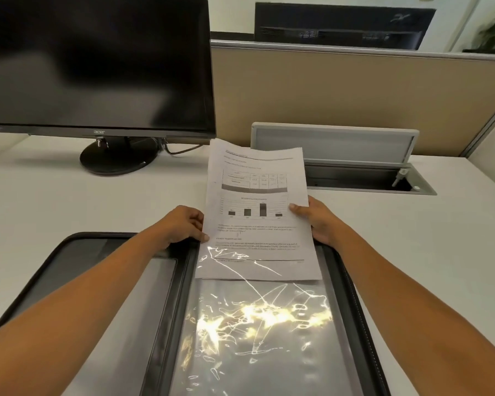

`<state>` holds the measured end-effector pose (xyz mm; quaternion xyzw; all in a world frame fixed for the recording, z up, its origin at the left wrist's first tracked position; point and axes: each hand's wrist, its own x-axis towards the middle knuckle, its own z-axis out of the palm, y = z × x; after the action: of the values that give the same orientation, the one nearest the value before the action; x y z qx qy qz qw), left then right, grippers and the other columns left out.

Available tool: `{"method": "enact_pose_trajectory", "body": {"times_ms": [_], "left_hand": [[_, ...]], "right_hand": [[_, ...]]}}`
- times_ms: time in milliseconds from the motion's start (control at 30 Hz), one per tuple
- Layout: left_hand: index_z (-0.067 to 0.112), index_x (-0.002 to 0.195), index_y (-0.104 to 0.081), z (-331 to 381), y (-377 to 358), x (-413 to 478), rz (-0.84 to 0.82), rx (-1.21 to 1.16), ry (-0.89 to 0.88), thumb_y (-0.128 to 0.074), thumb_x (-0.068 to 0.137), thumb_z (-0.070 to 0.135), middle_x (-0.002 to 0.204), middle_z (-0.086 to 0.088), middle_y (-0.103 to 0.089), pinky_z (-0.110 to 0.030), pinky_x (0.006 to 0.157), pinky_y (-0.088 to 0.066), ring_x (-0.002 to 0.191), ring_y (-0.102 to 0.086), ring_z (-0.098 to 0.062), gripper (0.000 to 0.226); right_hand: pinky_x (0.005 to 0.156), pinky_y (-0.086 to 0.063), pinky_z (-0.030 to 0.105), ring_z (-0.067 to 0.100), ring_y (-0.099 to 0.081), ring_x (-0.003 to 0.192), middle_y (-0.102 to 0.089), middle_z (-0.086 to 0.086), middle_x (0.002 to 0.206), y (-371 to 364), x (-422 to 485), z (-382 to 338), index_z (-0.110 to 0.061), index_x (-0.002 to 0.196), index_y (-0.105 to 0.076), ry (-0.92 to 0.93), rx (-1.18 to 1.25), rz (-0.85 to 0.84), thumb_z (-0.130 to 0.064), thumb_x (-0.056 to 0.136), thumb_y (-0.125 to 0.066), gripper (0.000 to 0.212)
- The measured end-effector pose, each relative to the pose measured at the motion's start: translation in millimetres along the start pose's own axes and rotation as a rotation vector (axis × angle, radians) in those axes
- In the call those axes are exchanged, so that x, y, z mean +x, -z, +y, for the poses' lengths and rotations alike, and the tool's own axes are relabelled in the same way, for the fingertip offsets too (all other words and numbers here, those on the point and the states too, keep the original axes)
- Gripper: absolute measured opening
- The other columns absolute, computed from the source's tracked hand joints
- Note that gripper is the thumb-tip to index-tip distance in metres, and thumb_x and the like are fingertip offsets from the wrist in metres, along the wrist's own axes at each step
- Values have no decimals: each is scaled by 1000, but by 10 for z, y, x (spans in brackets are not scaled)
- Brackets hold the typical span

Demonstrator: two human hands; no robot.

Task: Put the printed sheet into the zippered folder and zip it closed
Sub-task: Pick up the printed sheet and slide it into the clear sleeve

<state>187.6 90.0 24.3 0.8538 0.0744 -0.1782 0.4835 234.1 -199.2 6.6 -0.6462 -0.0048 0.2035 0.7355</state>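
The printed sheet (257, 207), white with a table, a bar chart and text, is held over the far edge of the open zippered folder (183, 295). Its lower end lies under the top of a clear plastic sleeve (257, 332) in the folder's right half; the sleeve glares with reflected light. My left hand (183, 224) pinches the sheet's left edge with thumb on top. My right hand (316, 218) pinches the right edge. The folder is black-edged, lies flat on the desk and spreads open with a grey left panel (83, 281).
A black monitor (97, 67) on a round stand stands at the back left. Behind the sheet an open cable hatch (355, 172) with a raised lid is set into the white desk (440, 238). A tan partition (355, 90) closes the back.
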Motion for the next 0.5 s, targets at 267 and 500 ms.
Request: {"method": "enact_pose_trajectory", "body": {"times_ms": [267, 500], "left_hand": [[11, 92, -56, 79, -138, 150, 183, -327, 28, -59, 88, 25, 94, -3, -62, -25, 63, -48, 79, -59, -18, 15], [8, 81, -55, 99, -159, 151, 87, -311, 59, -61, 83, 1, 100, -13, -63, -28, 70, -52, 85, -62, -24, 9]], "right_hand": [[84, -54, 44, 30, -61, 106, -62, 10, 117, 55, -92, 5, -15, 121, -50, -86, -138, -116, -1, 84, -56, 40], [77, -55, 37, 25, -63, 98, -63, 8, 113, 101, -97, 6, -16, 109, -56, -96, -81, -15, -12, 87, -56, 23]]}}
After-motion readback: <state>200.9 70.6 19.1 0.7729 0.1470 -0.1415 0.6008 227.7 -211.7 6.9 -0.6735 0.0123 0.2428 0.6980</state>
